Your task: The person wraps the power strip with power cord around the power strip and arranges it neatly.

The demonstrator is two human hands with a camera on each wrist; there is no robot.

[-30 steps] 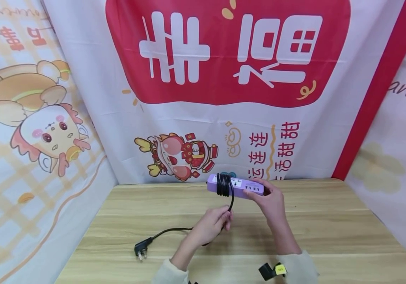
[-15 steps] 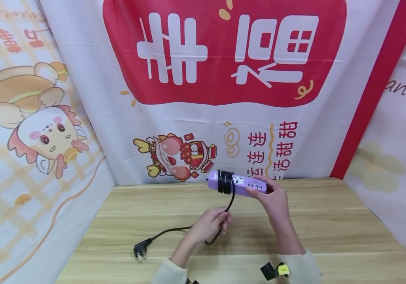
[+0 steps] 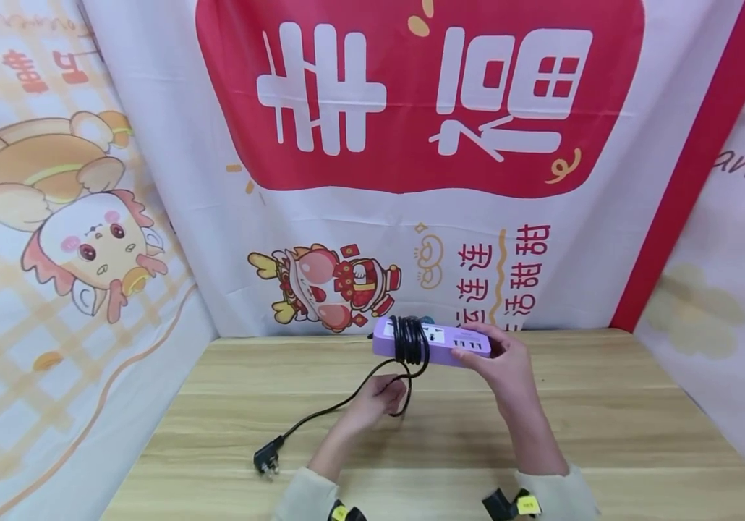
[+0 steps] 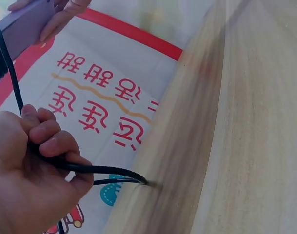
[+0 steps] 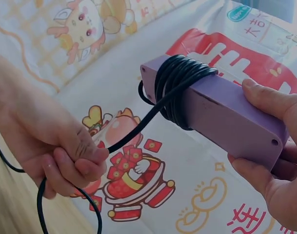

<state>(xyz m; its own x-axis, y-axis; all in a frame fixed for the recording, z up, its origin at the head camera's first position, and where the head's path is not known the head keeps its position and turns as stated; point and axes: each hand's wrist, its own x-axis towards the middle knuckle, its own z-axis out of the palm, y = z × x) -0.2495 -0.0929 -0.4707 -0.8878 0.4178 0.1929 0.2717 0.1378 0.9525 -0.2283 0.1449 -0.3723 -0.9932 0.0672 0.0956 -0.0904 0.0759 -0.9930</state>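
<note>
A purple power strip point(image 3: 444, 346) is held up over the far part of the table, its sockets and USB ports showing in the head view. My right hand point(image 3: 505, 369) grips its right end between thumb and fingers. Several turns of black cord point(image 5: 173, 92) wrap the strip's left part. From these turns the cord runs down to my left hand point(image 4: 38, 170), whose curled fingers hold it below and left of the strip. A loop of cord hangs under that hand in the right wrist view. The black plug point(image 3: 268, 456) is at the cord's free end, left of my left hand.
The wood-grain table point(image 3: 607, 420) stretches under both hands. A printed cloth point(image 3: 320, 217) hangs directly behind its far edge, with further printed cloths at the left and right sides. Wrist straps with black and yellow parts sit by both cuffs.
My left hand, holding the cord, has moved left and passed under the strip's left part, bringing the cord round. The plug has shifted slightly right. My right hand keeps its grip on the power strip.
</note>
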